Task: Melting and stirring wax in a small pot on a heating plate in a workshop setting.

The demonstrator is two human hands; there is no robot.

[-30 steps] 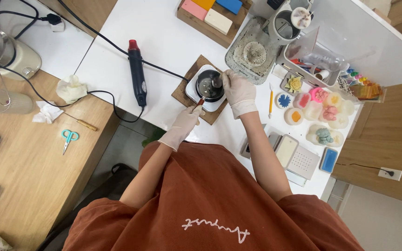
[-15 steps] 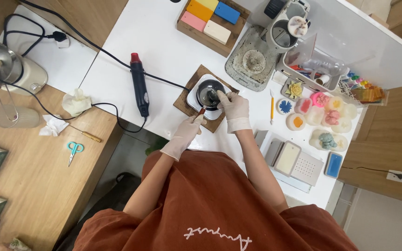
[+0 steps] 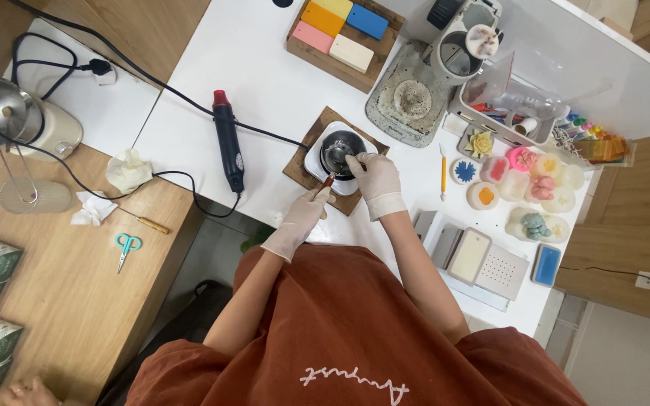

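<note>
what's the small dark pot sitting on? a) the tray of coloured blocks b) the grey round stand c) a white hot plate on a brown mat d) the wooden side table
c: the small dark pot sits on a white hot plate resting on a brown mat, with the left hand and right hand at it.

A small pot (image 3: 338,150) sits on a hotplate (image 3: 317,159), heat gun (image 3: 229,141) lying left.

gloves: thin, smooth, matt white rubber covered the left hand (image 3: 300,216) and the right hand (image 3: 377,179).
small pot (image 3: 339,151): dark, glossy metal.
hot plate (image 3: 337,161): smooth white plastic.
board (image 3: 304,159): rough brown cork-like wood.
heat gun (image 3: 229,141): matt black plastic, red tip.
white table (image 3: 257,71): smooth, slightly glossy.
side table (image 3: 62,263): matt wood grain.
shirt (image 3: 347,338): rust-brown cloth.
</note>
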